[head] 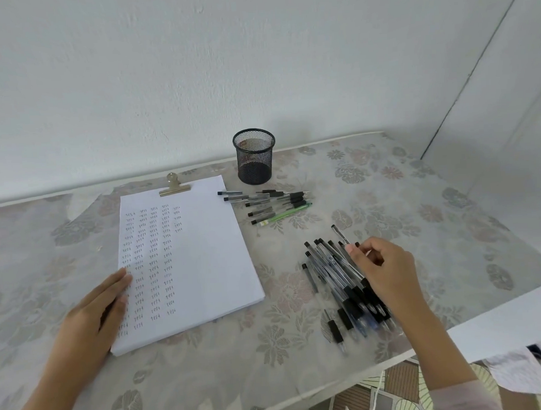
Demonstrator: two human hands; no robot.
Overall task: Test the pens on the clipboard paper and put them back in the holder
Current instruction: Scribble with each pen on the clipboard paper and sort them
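Observation:
White clipboard paper (199, 255), held by a brass clip (174, 185), carries several columns of small test marks. My left hand (96, 308) rests flat on the paper's left edge. An empty black mesh holder (254, 157) stands behind the paper. A pile of several black pens (336, 283) lies at the right; my right hand (382, 271) is over it and pinches the upper part of one black pen (340, 235) between thumb and fingers. A smaller group of pens (269, 205), one of them green (287, 215), lies below the holder.
The table wears a floral cloth (404, 204) and backs onto a white wall. Its front edge runs diagonally at lower right, with patterned floor (398, 395) beyond. A white sheet (513, 320) overhangs the right edge.

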